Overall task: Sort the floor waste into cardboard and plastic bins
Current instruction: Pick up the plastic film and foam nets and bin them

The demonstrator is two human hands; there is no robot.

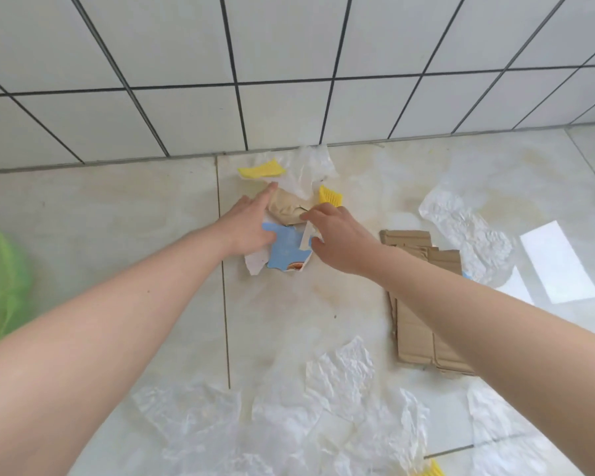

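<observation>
A small pile of waste lies on the floor near the wall: a torn blue-and-white carton piece (287, 252), a crumpled brown cardboard scrap (285, 207), yellow pieces (261, 170) and thin clear plastic (310, 170). My left hand (246, 223) grips the left side of the carton piece, its fingers reaching up to the brown scrap. My right hand (337, 235) pinches a white strip (306, 237) of the carton piece between thumb and fingers. Flattened brown cardboard (414, 324) lies to the right, partly under my right forearm.
Crumpled clear plastic sheets (340, 372) cover the near floor and another (468, 228) lies at the right. A green bin bag (0, 286) shows at the left edge. A white tiled wall (289, 63) bounds the far side. A yellow scrap (433, 470) sits at the bottom edge.
</observation>
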